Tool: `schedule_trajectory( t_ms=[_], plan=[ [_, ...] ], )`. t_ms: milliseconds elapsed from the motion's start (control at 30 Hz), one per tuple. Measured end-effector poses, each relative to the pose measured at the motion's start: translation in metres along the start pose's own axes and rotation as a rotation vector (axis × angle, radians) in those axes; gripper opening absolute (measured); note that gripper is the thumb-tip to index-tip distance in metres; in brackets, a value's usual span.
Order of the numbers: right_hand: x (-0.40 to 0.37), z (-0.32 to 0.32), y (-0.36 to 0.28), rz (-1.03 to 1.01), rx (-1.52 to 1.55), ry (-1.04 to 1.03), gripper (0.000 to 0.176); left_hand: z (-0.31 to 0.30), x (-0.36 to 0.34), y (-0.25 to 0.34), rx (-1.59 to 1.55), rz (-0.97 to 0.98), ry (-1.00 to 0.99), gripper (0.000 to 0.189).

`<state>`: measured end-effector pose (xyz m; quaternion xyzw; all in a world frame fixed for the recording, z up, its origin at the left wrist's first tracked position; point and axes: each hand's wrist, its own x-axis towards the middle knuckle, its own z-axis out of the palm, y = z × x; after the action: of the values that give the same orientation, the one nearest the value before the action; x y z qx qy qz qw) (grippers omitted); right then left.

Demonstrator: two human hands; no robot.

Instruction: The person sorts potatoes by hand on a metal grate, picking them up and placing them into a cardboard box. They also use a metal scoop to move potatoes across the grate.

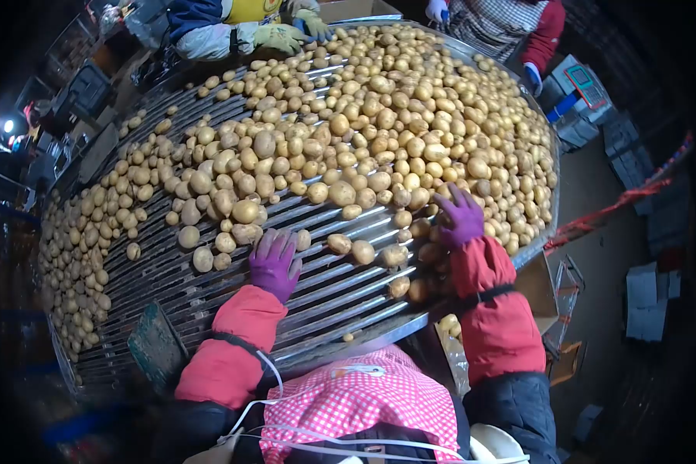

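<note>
My left hand point(275, 264), in a purple glove, rests over the metal slats point(329, 272) of a sorting table. Its fingers are stretched out and touch or nearly touch a potato point(246, 233) at the front of the pile. My right hand point(462, 218), gloved the same way, lies against the big heap of potatoes point(479, 168) with fingers apart. Just left of it are several loose potatoes, one of them a brownish potato point(394, 256). Neither hand appears to grip anything, though the undersides of both are hidden.
Across the table, a co-worker's gloved hands point(282, 37) reach into the potatoes. Another person's sleeve point(545, 37) shows at the far right. A box with potatoes point(450, 328) stands below the near edge. A green scoop-like piece point(157, 346) leans at the left, and a digital scale point(585, 85) sits right.
</note>
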<state>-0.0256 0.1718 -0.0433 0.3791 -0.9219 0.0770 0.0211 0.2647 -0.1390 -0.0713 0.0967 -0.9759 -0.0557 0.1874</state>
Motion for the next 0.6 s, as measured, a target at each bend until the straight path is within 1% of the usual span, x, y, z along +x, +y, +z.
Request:
schedule_trajectory(
  t_ms=[33,100,167,233,300,333,367,400,433,500,533,567,600],
  plan=[
    [0.023,0.001,-0.007,-0.043,-0.137,-0.112,0.064,0.005,-0.001,0.000,0.012,0.002,0.003,0.054],
    [0.046,0.013,-0.004,-0.040,-0.198,-0.190,0.060,0.001,0.001,0.005,0.056,0.007,0.024,0.052],
    [0.065,0.004,0.004,-0.050,-0.261,-0.251,0.055,0.004,0.005,0.001,0.052,0.013,0.037,0.050],
    [0.078,0.003,0.031,-0.120,-0.276,-0.254,0.047,0.007,0.005,0.003,0.059,-0.003,0.015,0.048],
    [0.093,0.017,0.057,-0.194,-0.201,-0.154,0.042,0.003,0.009,0.003,0.063,-0.010,0.002,0.047],
    [0.101,0.016,0.069,-0.285,-0.218,-0.102,0.039,0.001,0.008,0.004,0.063,-0.021,-0.016,0.047],
    [0.114,0.034,0.083,-0.368,-0.227,0.009,0.047,0.000,0.010,0.005,0.063,-0.023,-0.029,0.047],
    [0.120,0.045,0.101,-0.388,-0.199,0.087,0.052,0.001,0.014,0.005,0.056,-0.019,-0.038,0.047],
    [0.123,0.042,0.110,-0.403,-0.173,0.158,0.056,0.003,0.014,0.006,0.060,-0.024,-0.040,0.047],
    [0.145,0.003,0.110,-0.128,-0.305,-0.205,0.038,0.002,0.010,0.008,0.071,-0.038,-0.039,0.047],
    [0.142,0.004,0.124,-0.102,-0.253,-0.049,0.042,0.003,0.007,0.005,0.027,-0.054,-0.066,0.048],
    [0.148,0.014,0.143,0.119,-0.379,-0.144,0.050,0.004,0.007,0.003,0.035,-0.055,-0.067,0.049],
    [0.148,0.015,0.153,0.172,-0.371,-0.118,0.062,0.005,0.006,0.002,0.040,-0.057,-0.071,0.049]
  ],
)
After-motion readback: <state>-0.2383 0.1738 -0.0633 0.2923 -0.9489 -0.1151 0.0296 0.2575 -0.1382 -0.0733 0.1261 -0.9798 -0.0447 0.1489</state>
